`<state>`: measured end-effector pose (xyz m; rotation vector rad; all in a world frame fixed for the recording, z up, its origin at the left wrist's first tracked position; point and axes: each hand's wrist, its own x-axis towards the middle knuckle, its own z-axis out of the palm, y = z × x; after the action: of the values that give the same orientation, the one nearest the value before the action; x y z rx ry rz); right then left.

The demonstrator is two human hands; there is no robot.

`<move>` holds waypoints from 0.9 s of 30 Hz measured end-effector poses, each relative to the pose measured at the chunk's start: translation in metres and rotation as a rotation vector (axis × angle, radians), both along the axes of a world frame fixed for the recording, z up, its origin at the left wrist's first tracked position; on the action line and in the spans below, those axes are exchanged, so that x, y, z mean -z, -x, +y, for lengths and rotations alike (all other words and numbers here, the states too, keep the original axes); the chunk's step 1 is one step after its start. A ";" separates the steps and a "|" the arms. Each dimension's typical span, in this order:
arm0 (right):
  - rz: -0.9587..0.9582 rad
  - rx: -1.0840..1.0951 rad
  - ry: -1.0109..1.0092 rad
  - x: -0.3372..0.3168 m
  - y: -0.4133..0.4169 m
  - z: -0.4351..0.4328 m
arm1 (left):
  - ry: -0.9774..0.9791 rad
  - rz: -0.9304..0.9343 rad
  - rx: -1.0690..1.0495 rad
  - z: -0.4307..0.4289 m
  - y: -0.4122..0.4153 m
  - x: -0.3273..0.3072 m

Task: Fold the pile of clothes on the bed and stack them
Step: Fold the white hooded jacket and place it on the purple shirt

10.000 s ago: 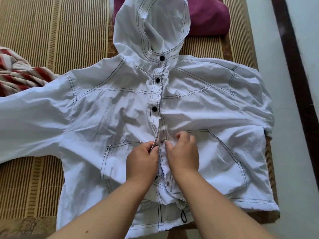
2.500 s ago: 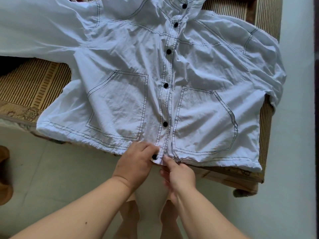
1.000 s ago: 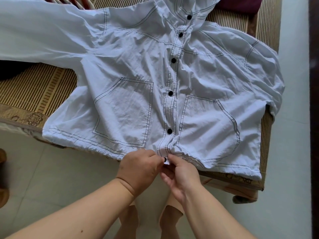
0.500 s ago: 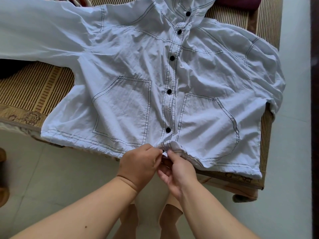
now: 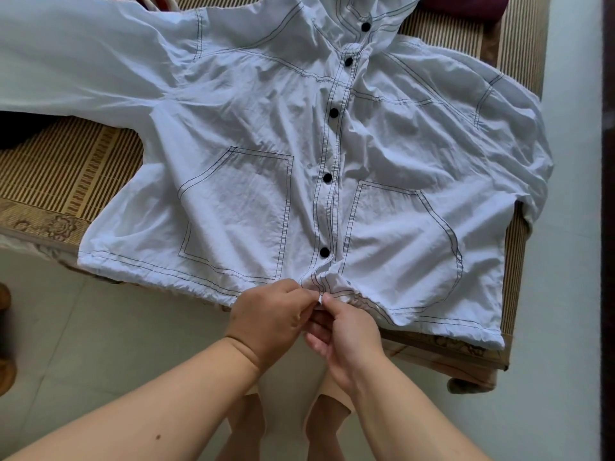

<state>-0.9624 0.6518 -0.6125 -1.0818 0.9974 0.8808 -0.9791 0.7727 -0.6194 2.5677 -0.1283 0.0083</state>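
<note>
A white hooded jacket (image 5: 253, 128) with dark stitching and black snap buttons lies front-up across the bed, its hem hanging over the near edge. Its front is snapped shut down the middle. My left hand (image 5: 271, 319) and my right hand (image 5: 346, 331) meet at the bottom centre of the hem, each pinching the fabric at the lowest snap. The cloth bunches a little just above my fingers. The left sleeve stretches off to the upper left; the right sleeve is tucked under at the bed's right edge.
The bed (image 5: 66, 168) carries a striped woven mat with a wooden frame along its near edge. A maroon garment (image 5: 466, 3) lies at the top right, a red-and-white striped cloth (image 5: 156, 0) at the top left. Pale tiled floor (image 5: 100, 327) lies below, with my legs visible.
Ten seconds ago my hands worked a snap at mid-chest; they have since moved down to the hem. Over the last second both hands stay pinched at the lowest snap, with the hem gathering slightly.
</note>
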 end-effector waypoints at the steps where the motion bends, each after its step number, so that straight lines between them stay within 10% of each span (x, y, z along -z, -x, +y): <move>1: -0.016 -0.009 0.009 -0.001 0.000 -0.001 | 0.006 -0.010 0.024 0.001 -0.001 0.000; 27: -0.126 -0.137 0.126 -0.004 -0.012 -0.003 | 0.114 -0.026 0.241 0.007 -0.021 0.002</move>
<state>-0.9501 0.6491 -0.6089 -1.3093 0.8912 0.8577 -0.9584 0.7800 -0.6213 2.4239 -0.4334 -0.0407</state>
